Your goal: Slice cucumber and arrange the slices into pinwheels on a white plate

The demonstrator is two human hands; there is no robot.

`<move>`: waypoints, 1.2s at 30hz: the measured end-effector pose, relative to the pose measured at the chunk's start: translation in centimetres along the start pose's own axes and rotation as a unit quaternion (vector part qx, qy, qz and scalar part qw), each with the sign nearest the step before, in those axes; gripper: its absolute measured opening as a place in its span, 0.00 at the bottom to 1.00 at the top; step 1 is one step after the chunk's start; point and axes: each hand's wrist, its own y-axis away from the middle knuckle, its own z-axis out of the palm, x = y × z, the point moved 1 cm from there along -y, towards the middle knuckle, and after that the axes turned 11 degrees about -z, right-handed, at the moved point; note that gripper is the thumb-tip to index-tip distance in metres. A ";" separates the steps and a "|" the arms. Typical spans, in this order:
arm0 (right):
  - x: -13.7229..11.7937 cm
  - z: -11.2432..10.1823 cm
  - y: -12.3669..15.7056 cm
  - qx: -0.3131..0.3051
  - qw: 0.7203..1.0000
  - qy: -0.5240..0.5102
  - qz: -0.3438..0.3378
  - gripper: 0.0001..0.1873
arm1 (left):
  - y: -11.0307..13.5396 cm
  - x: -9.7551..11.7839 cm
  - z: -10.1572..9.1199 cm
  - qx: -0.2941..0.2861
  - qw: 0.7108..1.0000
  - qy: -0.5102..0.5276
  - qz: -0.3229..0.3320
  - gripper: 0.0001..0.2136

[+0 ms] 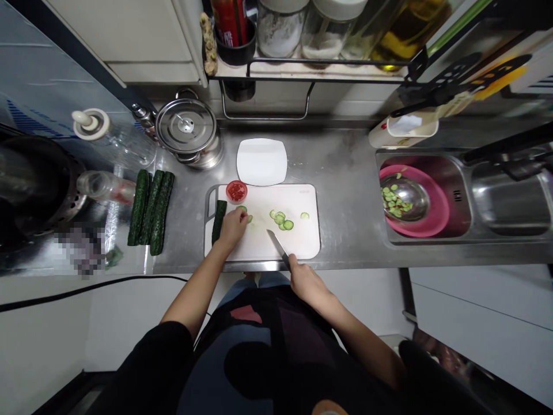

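Note:
My right hand (pixel 306 280) is closed round the dark handle of a kitchen knife (pixel 276 244), its blade pointing up and left over the white cutting board (pixel 259 248). At the board's left part, my left hand (pixel 234 227) has its fingertips pinched together on a cucumber slice (pixel 249 219). Just left of that hand lies a cut length of dark green cucumber (pixel 219 219), partly behind the wrist. Several cucumber slices (pixel 282 221) lie in a loose group at mid-board, with a single one further right. A small red bowl (pixel 236 192) with red pieces in it stands at the board's top left.
Behind the board sits a white plate (pixel 261 161). Whole cucumbers (pixel 149 210) lie to the left, near a lidded steel pot (pixel 188 129) and glass bottles. In the sink at right, a pink basin (pixel 438 210) holds a metal bowl with slices. A jar rack (pixel 311 72) overhangs the back.

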 end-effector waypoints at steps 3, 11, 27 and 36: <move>-0.3 0.0 0.0 -0.006 1.000 0.002 -0.008 0.23 | -1.2 0.0 -1.1 0.035 0.999 -0.031 -0.016 0.05; -0.4 -0.2 0.1 -0.014 1.000 0.000 -0.010 0.24 | -1.7 1.5 -1.4 0.071 0.990 -0.110 0.057 0.10; -0.5 -0.2 -0.2 -0.026 1.000 0.004 -0.001 0.25 | -1.7 10.8 4.3 -0.198 0.922 -0.222 0.247 0.09; -0.5 -0.5 -0.2 -0.023 1.000 0.007 -0.005 0.25 | -1.5 11.4 4.0 -0.234 0.932 -0.212 0.179 0.09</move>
